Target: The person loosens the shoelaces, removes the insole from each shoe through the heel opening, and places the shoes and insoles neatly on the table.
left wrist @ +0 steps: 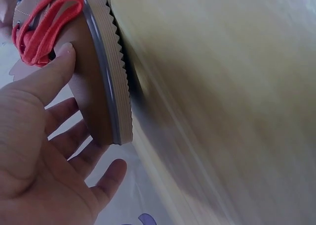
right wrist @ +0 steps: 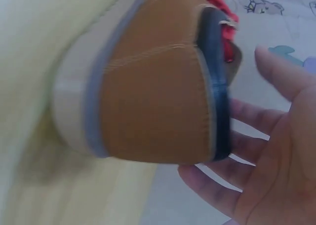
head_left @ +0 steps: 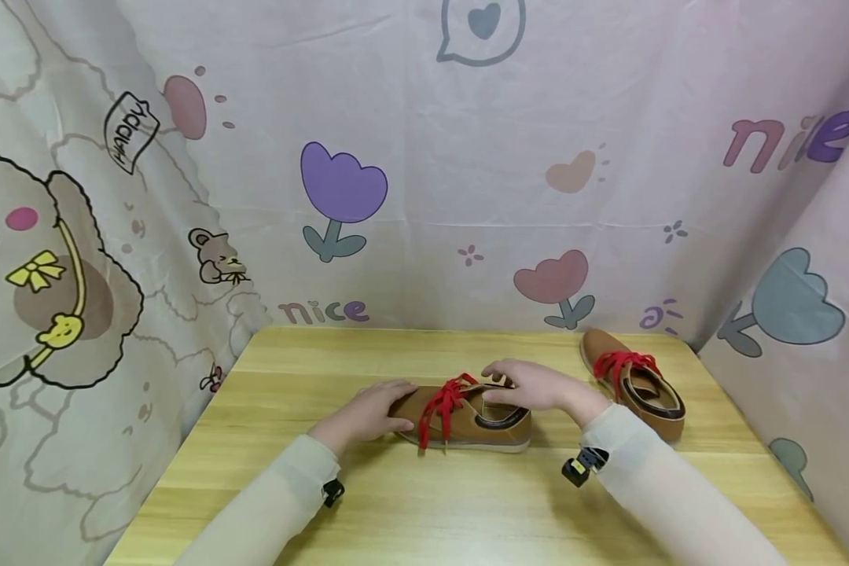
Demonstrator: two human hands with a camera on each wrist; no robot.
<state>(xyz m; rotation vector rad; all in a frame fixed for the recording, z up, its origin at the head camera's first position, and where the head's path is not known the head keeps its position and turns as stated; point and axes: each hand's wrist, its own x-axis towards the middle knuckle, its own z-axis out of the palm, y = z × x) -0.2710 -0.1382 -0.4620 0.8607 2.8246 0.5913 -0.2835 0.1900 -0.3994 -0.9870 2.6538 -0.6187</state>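
A brown shoe (head_left: 498,431) with red laces (head_left: 444,405) stands on the wooden table, its toe to the left and its heel to the right. My left hand (head_left: 368,413) holds the toe end, the thumb against the near side and the fingers over the far side; the left wrist view shows the thumb (left wrist: 61,69) on the brown upper. Over the shoe's opening is my right hand (head_left: 538,385), fingers loosely bent. In the right wrist view its thumb (right wrist: 279,74) stands away from the shoe, and the other fingers are partly hidden behind the dark collar (right wrist: 217,86).
A second brown shoe (head_left: 668,424) with red laces stands at the back right of the table (head_left: 269,487), behind my right forearm. A printed curtain (head_left: 424,157) rises along the table's back edge and both sides. Small black cameras are strapped to both wrists.
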